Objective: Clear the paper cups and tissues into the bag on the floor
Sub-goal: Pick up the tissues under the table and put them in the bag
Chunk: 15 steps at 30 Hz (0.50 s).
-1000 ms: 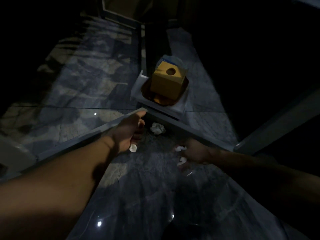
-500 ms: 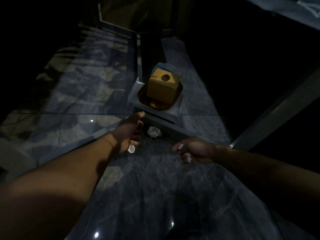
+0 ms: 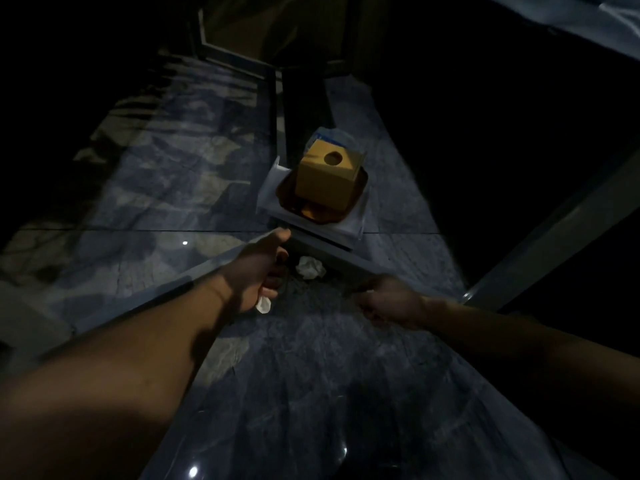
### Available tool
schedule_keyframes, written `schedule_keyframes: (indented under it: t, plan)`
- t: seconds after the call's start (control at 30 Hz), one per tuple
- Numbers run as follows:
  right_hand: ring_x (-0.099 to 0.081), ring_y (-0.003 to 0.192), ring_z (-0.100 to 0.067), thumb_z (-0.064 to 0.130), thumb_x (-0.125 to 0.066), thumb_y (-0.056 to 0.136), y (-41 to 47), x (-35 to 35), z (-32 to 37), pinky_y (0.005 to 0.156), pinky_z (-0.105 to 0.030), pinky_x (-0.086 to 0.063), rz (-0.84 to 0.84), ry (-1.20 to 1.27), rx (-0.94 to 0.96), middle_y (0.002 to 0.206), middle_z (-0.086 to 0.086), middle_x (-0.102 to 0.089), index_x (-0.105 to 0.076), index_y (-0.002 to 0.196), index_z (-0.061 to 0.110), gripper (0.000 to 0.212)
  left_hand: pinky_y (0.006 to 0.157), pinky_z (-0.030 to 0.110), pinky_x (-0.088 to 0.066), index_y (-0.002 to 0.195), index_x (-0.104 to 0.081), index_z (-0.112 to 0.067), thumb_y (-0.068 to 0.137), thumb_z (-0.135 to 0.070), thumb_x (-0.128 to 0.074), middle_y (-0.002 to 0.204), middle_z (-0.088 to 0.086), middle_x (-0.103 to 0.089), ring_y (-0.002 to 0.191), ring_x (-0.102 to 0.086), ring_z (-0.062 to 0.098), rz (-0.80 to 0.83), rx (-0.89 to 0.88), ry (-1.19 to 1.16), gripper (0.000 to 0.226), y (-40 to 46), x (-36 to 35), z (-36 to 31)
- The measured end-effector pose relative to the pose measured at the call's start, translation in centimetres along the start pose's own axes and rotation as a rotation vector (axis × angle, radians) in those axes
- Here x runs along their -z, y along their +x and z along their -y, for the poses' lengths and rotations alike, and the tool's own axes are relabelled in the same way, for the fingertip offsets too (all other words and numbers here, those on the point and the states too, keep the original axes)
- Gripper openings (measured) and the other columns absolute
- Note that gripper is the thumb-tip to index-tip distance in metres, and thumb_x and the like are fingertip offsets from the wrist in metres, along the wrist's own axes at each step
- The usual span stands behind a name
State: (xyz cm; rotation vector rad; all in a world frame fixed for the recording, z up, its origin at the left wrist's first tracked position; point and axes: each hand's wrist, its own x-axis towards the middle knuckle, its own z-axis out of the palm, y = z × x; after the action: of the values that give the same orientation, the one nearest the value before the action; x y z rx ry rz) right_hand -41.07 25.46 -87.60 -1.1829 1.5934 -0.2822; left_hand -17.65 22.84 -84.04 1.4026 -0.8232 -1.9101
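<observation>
step: gathering tissues | my left hand (image 3: 258, 271) curled on a tissue scrap (image 3: 263, 304) | right hand (image 3: 388, 299) fisted, contents unclear | next: grab crumpled tissue (image 3: 310, 267) at 12 o'clock

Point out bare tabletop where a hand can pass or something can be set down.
Free: the dark marble top nearer the camera, between the two forearms. Crowded: the far corner, where a crumpled tissue lies between the left hand and right hand, just before the tray holding the yellow tissue box.

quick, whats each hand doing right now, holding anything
Left hand: closed on a white tissue poking out below the fingers.
Right hand: closed in a fist; a white scrap shows at its fingertips, probably tissue.
</observation>
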Motion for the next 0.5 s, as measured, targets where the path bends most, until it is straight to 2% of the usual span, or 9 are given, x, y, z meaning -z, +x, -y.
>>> schedule_keyframes:
  t: [0.03,0.07,0.13,0.17,0.27,0.33,0.4,0.5]
  plan:
    - [-0.055,0.054,-0.013,0.014,-0.055,0.091,0.5,0.0,-0.2,0.043,-0.021,-0.045,-0.030,-0.158,0.050,0.075,-0.006,-0.062,-0.066,0.104,0.014,0.017,0.038,0.012,-0.014,0.065,-0.038,-0.020,0.091,-0.051,-0.050,0.041,-0.008,-0.024,0.033,-0.018,0.007,0.002,0.009,0.002,0.042,0.0,0.1,0.1]
    - [-0.062,0.069,-0.016,0.015,-0.054,0.091,1.1,0.0,-0.5,0.056,-0.022,-0.051,-0.057,-0.380,0.134,0.091,-0.007,-0.067,-0.064,0.113,0.016,0.024,0.037,0.012,-0.014,0.064,-0.038,-0.020,0.091,-0.052,-0.049,0.041,-0.008,-0.024,0.033,-0.018,0.007,0.001,0.018,0.006,0.043,0.0,0.2,0.2]
    - [-0.061,0.104,-0.022,0.018,-0.052,0.091,2.2,-0.3,-1.0,0.089,-0.029,-0.051,-0.055,-0.760,0.333,0.123,-0.008,-0.062,-0.058,0.125,0.020,0.035,0.036,0.013,-0.013,0.062,-0.037,-0.021,0.093,-0.051,-0.046,0.041,-0.008,-0.024,0.034,-0.018,0.007,0.007,0.036,0.002,0.045,0.0,0.6,0.4]
    - [-0.058,0.112,-0.024,0.018,-0.051,0.090,2.7,-0.8,-0.9,0.096,-0.033,-0.048,-0.040,-0.847,0.401,0.130,-0.007,-0.057,-0.053,0.130,0.023,0.040,0.036,0.013,-0.013,0.061,-0.036,-0.021,0.093,-0.050,-0.045,0.042,-0.008,-0.024,0.034,-0.018,0.007,0.012,0.042,-0.006,0.045,0.0,0.8,0.6]
    - [-0.050,0.119,-0.029,0.032,-0.048,0.090,4.0,-2.6,0.4,0.100,-0.038,-0.045,-0.018,-0.893,0.472,0.141,-0.008,-0.041,-0.040,0.138,0.028,0.049,0.037,0.014,-0.013,0.060,-0.036,-0.022,0.094,-0.049,-0.046,0.043,-0.008,-0.025,0.036,-0.018,0.008,0.014,0.049,-0.037,0.045,0.2,1.8,1.0]
    - [-0.047,0.124,-0.033,0.049,-0.043,0.090,5.1,-3.5,1.3,0.101,-0.041,-0.043,0.002,-0.957,0.445,0.156,-0.007,-0.020,-0.026,0.144,0.034,0.058,0.036,0.013,-0.015,0.059,-0.036,-0.022,0.093,-0.049,-0.047,0.043,-0.008,-0.026,0.036,-0.018,0.007,0.002,0.053,-0.061,0.044,0.4,2.5,1.3]
    - [-0.047,0.124,-0.035,0.050,-0.043,0.093,6.1,-4.2,1.9,0.101,-0.042,-0.043,0.028,-0.998,0.418,0.161,-0.004,0.000,-0.012,0.147,0.040,0.063,0.036,0.013,-0.015,0.059,-0.037,-0.023,0.092,-0.050,-0.048,0.045,-0.007,-0.025,0.036,-0.019,0.008,-0.008,0.060,-0.075,0.045,0.6,3.2,1.7]
    - [-0.037,0.133,-0.034,0.048,-0.042,0.094,7.1,-5.1,2.5,0.109,-0.039,-0.031,0.052,-0.926,0.369,0.161,-0.004,0.009,-0.008,0.148,0.038,0.065,0.042,0.017,-0.010,0.060,-0.037,-0.023,0.092,-0.049,-0.048,0.052,-0.004,-0.021,0.041,-0.017,0.009,-0.020,0.055,-0.090,0.043,0.6,4.1,2.2]
